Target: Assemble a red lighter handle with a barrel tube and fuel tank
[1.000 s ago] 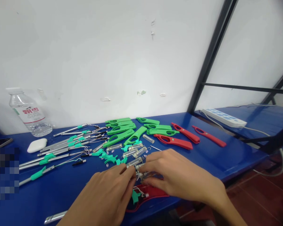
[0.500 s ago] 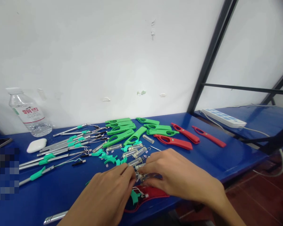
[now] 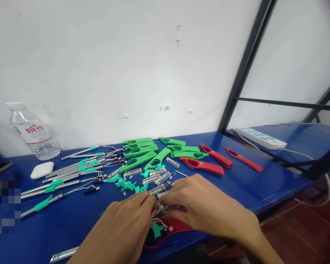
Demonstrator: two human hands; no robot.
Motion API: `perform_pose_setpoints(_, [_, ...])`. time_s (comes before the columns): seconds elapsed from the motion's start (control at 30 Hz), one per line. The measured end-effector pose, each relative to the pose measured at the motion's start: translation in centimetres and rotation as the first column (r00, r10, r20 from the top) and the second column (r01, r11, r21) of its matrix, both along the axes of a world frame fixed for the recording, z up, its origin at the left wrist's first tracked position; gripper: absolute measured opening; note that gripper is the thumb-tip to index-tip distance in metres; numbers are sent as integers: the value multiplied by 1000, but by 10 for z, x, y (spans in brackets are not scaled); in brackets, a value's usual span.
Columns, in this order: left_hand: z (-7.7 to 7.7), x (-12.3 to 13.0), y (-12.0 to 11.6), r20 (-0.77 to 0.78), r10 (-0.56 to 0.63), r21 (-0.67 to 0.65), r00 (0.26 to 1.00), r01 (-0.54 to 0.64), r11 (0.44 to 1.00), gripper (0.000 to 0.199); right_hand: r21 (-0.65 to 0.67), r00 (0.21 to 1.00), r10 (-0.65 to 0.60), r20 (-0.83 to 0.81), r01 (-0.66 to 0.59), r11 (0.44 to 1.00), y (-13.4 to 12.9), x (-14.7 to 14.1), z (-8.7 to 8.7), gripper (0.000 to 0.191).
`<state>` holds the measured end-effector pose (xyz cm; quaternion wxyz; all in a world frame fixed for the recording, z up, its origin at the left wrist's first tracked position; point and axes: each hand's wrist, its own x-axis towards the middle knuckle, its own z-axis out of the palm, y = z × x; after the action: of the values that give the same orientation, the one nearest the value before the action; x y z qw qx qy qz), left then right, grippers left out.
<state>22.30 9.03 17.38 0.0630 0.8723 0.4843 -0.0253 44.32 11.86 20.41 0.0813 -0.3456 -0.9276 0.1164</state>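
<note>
Over the front of the table, my left hand (image 3: 126, 222) and my right hand (image 3: 203, 205) meet, fingertips close together. A clear lighter fuel tank (image 3: 172, 208) is pinched in my right fingers. My left fingers are pressed together at the tank's end; what they hold is too small and hidden to make out. Below the hands lies a red lighter shell half (image 3: 178, 224) with a green trigger (image 3: 156, 231) and white wires in it. More clear tanks (image 3: 162, 178) and green triggers (image 3: 128, 185) lie just behind the hands. A silver lighter tube (image 3: 63, 254) pokes out beside my left forearm.
Green shells (image 3: 158, 159) and red shells (image 3: 202, 165) lie at the back. Several metal tubes with wires (image 3: 71, 176) spread on the left, near a white case (image 3: 42, 170), a water bottle (image 3: 34, 134) and a phone (image 3: 0, 167). A power strip (image 3: 261, 138) is at right.
My right hand has shifted slightly left, closer to my left fingertips, with the tank still in it. My left hand has barely moved.
</note>
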Motion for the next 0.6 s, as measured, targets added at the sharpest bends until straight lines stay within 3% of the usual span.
perform_pose_setpoints(0.13, [-5, -5, 1, 72, -32, 106, 997, 25, 994, 37, -3, 1000, 2, -23, -2, 1000, 1, 1, -1, 2])
perform_pose_setpoints(0.27, [-10, -11, 0, 194, -69, 210, 979, 27, 977, 34, -43, 997, 9, -78, -13, 999, 1, 8, -1, 15])
perform_pose_setpoints(0.47, [-13, -15, -2, 238, -70, 196, 969, 23, 980, 32, -70, 993, -22, -113, 14, 997, 0, 16, -1, 21])
perform_pose_setpoints(0.6, [-14, -14, -3, 244, -11, 164, 970, -30, 986, 32, -63, 996, -40, -81, 34, 997, 0, 16, -2, 17])
